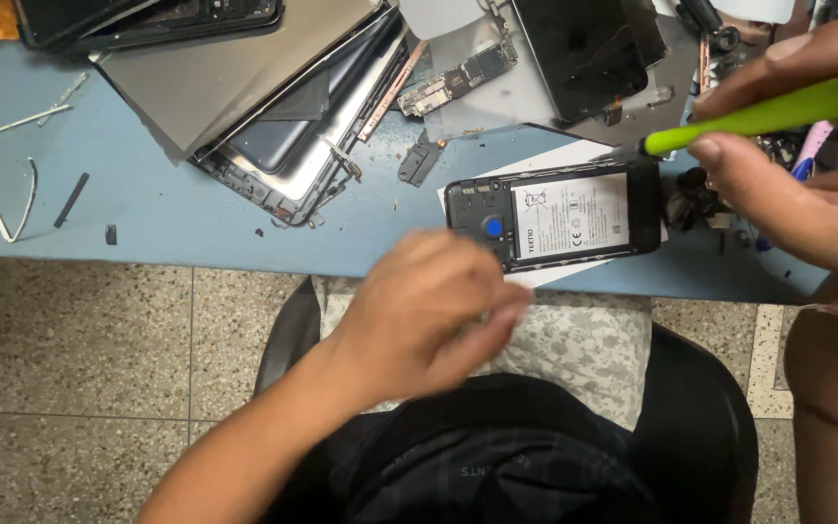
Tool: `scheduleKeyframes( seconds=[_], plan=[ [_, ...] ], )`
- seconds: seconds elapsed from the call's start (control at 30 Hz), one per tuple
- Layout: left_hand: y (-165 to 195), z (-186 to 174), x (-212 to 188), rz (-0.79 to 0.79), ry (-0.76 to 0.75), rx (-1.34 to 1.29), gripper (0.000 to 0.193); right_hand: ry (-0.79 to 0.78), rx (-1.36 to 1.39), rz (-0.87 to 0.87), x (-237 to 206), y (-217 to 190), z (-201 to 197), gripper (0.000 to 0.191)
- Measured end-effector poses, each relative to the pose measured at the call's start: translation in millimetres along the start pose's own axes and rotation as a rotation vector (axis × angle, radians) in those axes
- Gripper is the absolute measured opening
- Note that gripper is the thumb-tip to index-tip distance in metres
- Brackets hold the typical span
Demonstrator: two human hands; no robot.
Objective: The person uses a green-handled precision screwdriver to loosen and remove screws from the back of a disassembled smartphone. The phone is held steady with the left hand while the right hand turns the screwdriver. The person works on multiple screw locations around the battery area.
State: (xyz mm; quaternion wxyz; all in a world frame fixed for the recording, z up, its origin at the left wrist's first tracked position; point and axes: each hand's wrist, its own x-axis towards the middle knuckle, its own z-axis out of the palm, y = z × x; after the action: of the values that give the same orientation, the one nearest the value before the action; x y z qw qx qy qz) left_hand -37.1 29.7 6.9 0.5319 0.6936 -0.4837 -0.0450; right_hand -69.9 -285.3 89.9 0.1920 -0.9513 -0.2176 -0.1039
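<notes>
An opened black phone lies back-up on a white sheet at the near edge of the blue table, its white-labelled battery and a blue dot showing. My right hand grips a green-handled screwdriver whose tip touches the phone's far right corner. My left hand hovers blurred just in front of the phone's left end, fingers curled; nothing is visibly held in it.
A stack of dismantled tablets and grey back panels fills the table's far left. A circuit board, a dark screen, a bent white frame strip and small loose parts lie around. Speckled floor lies below.
</notes>
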Motion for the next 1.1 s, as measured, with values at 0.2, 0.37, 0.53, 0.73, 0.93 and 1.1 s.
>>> scheduleKeyframes(
  seconds=[0.2, 0.37, 0.53, 0.73, 0.93, 1.1],
  plan=[
    [-9, -22, -41, -0.322, -0.522, -0.11, 0.019, 0.109, 0.219, 0.006, 7, -16, 15, 0.049],
    [-68, -25, -71, -1.047, -0.693, 0.338, 0.033, 0.171, 0.312, 0.023, 11, -20, 31, 0.047],
    [-152, -23, -80, -0.493, -0.032, 0.198, 0.025, 0.162, 0.332, -0.009, 12, -14, 39, 0.044],
    [-176, -24, -73, -0.778, 0.062, 0.38, 0.026, 0.197, 0.411, 0.024, 8, -12, 45, 0.041],
    [-176, -24, -69, -0.808, 0.074, 0.402, 0.026, 0.185, 0.425, -0.039, 8, -5, 48, 0.039],
    [-180, -25, -78, -0.823, 0.086, 0.414, 0.026, 0.171, 0.402, -0.062, 12, -3, 50, 0.038]
  ],
)
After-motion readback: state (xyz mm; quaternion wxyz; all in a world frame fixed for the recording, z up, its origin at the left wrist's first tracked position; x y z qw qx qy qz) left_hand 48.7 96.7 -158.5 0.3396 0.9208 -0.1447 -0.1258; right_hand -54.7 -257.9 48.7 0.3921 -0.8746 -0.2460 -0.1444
